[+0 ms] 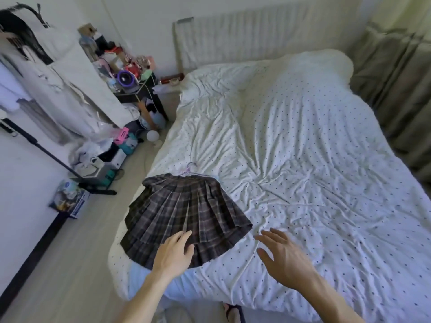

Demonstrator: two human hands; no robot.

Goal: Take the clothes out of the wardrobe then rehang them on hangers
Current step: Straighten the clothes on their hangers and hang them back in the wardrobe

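Inspector: Head view. Skirt lies flat on bed near its left edge, waist at hanger. Left hand is straight-fingered over the hem. Right hand is spread beside it, holding nothing.
Clerk: Risk?
Inspector: Probably a hem tug pulling the waist off the hanger, or the skirt sliding floorward.

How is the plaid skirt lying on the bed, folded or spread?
Spread: the plaid skirt fans out flat on the bed, pleats widening toward the hem.
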